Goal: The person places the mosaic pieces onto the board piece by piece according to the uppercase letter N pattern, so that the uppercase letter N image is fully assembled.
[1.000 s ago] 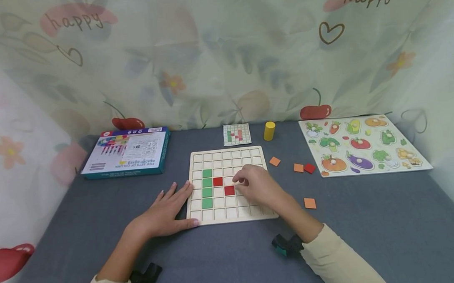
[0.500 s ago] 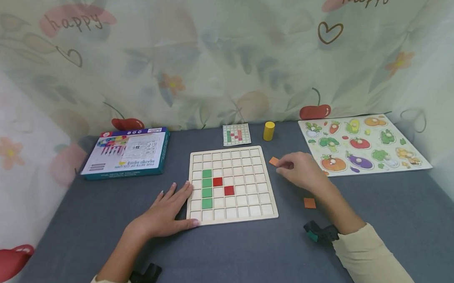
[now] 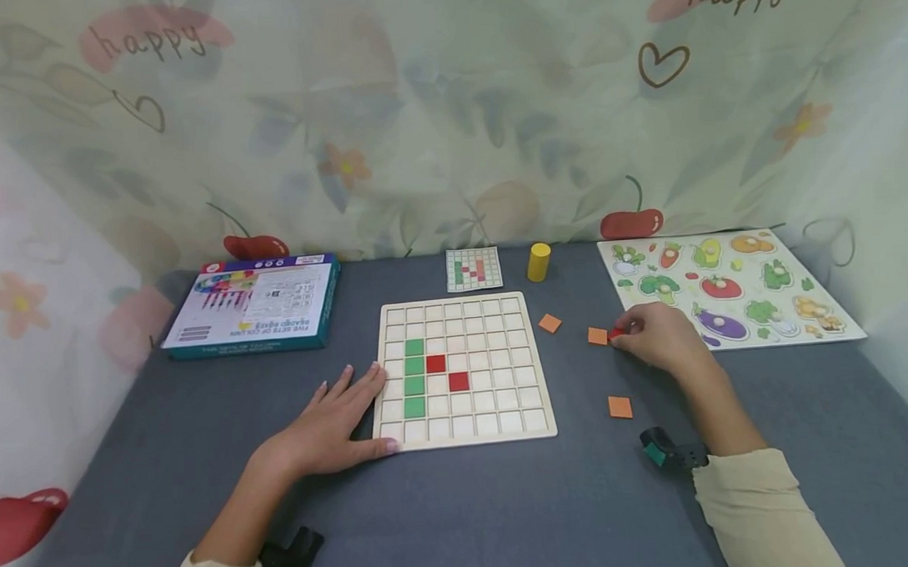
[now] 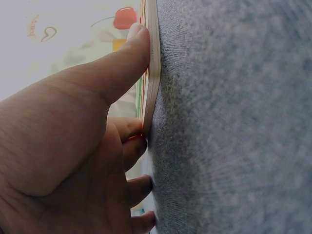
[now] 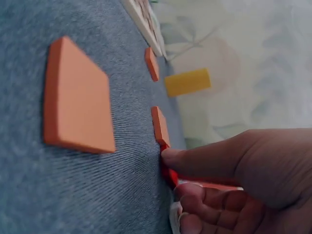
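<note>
A wooden grid board (image 3: pixel 496 415) lies flat on the table, with a column of green square tiles (image 3: pixel 414 386) and two red tiles (image 3: pixel 458 382) in its cells. My left hand (image 3: pixel 327 430) rests at the board's left side, fingers spread, thumb at the near corner. To the right of the board, my right hand (image 3: pixel 662 336) pinches a loose red tile (image 5: pixel 168 170) between thumb and fingers, still at table level. Touching or nearly touching that tile is an orange tile (image 3: pixel 597 336). Another orange tile (image 3: pixel 550 323) lies nearer the board, and a third orange tile (image 3: pixel 619 407) closer to me.
Behind the board are a small pattern card (image 3: pixel 473 270) and a yellow cylinder (image 3: pixel 539 263). At the back left lies a boxed set (image 3: pixel 252 307). A vegetable puzzle board (image 3: pixel 732 290) is at the right, partly under my right hand. A patterned curtain (image 3: pixel 433 109) closes the back.
My right hand has left the board, passed over the orange tiles and come to the loose red tile at the right, which it now pinches. The left hand has stayed put.
</note>
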The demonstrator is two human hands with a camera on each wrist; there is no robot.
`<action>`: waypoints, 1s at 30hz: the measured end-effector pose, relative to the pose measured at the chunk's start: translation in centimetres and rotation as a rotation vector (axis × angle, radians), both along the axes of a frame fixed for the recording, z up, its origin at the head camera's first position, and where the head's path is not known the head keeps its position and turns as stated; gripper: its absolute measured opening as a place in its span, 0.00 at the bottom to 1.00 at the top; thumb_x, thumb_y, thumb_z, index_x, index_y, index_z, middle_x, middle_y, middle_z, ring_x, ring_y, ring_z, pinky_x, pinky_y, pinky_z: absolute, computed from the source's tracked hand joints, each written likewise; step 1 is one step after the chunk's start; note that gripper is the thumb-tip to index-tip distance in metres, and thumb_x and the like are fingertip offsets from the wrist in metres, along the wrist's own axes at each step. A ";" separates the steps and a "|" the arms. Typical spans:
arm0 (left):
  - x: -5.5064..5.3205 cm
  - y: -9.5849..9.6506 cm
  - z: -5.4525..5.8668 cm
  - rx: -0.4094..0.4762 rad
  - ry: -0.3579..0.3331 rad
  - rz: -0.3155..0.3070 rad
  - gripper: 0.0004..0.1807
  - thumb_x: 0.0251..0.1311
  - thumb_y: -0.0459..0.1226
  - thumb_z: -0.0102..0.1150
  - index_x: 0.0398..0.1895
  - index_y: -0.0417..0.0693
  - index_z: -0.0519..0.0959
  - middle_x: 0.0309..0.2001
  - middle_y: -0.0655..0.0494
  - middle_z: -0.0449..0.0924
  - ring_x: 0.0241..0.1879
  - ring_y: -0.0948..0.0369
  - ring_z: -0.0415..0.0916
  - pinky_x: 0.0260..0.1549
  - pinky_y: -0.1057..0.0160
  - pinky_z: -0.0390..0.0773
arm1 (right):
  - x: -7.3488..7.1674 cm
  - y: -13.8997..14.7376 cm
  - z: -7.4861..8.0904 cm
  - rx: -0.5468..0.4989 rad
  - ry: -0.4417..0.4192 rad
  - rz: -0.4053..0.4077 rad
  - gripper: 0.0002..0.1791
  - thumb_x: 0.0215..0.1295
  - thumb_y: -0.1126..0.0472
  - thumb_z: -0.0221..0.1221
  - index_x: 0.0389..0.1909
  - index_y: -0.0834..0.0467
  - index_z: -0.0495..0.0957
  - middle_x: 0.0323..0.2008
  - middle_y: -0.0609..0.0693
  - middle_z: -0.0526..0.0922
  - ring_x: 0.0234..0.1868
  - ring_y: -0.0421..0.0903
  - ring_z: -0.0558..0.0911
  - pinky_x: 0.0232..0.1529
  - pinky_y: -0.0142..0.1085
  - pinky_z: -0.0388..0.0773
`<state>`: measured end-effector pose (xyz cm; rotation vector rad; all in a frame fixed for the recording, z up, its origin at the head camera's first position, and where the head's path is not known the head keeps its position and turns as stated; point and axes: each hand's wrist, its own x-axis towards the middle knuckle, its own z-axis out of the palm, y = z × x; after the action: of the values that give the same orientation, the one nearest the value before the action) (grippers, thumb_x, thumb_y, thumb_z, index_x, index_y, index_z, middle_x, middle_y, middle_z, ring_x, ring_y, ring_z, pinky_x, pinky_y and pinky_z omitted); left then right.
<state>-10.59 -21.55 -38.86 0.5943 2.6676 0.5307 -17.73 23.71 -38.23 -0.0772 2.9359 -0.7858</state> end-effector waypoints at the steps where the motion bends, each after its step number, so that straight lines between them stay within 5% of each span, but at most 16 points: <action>1: 0.0 0.0 0.0 -0.001 -0.001 0.002 0.56 0.61 0.66 0.58 0.81 0.46 0.48 0.80 0.48 0.44 0.77 0.40 0.34 0.68 0.32 0.38 | 0.0 0.1 0.0 -0.003 -0.008 -0.008 0.16 0.63 0.61 0.67 0.46 0.68 0.83 0.30 0.56 0.78 0.28 0.50 0.75 0.27 0.40 0.70; 19: -0.1 -0.1 -0.2 0.003 -0.011 0.008 0.56 0.61 0.65 0.59 0.81 0.46 0.48 0.80 0.49 0.44 0.77 0.41 0.34 0.68 0.32 0.37 | 0.0 0.7 -0.5 -0.081 0.032 0.000 0.08 0.63 0.66 0.66 0.40 0.63 0.81 0.39 0.61 0.83 0.38 0.56 0.79 0.36 0.45 0.77; 30: 0.0 -0.1 -0.2 0.005 -0.008 0.012 0.56 0.60 0.65 0.59 0.81 0.46 0.48 0.80 0.49 0.44 0.77 0.41 0.34 0.68 0.32 0.37 | 0.1 1.6 0.1 -0.181 -0.062 -0.012 0.12 0.68 0.65 0.61 0.49 0.66 0.83 0.42 0.61 0.84 0.34 0.48 0.82 0.37 0.39 0.82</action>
<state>-10.63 -21.66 -39.03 0.5774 2.6647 0.5420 -17.64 25.27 -38.13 -0.0477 2.8037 -1.0353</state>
